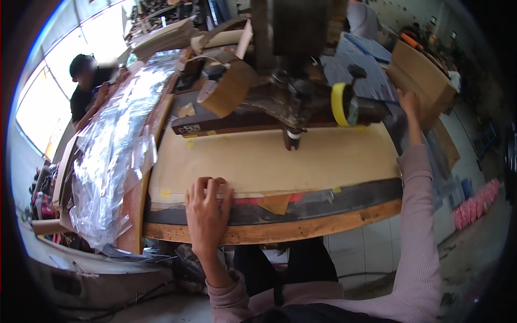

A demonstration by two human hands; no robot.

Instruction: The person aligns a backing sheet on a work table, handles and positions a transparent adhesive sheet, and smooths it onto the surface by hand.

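Note:
My left hand (209,212) rests at the front edge of a pale tan sheet (237,161), its fingers bent and pointing away from me. Whether anything is between those fingers is hidden. My right hand (409,103) is raised at the right, near a cardboard box (423,75) and a grey-blue plastic sheet; its fingers are curled, and what they hold, if anything, is too small to make out. The tan sheet lies flat on a dark surface with a wooden front edge (301,227). Above it is a dark metal machine (291,94) with a yellow tape roll (339,104).
Clear plastic sheets (116,140) lie on the left side table. A brown tape roll (226,91) sits on the machine. At the left is another person (83,86); one more person (363,20) is at the back. A pink bundle (476,204) lies at the right.

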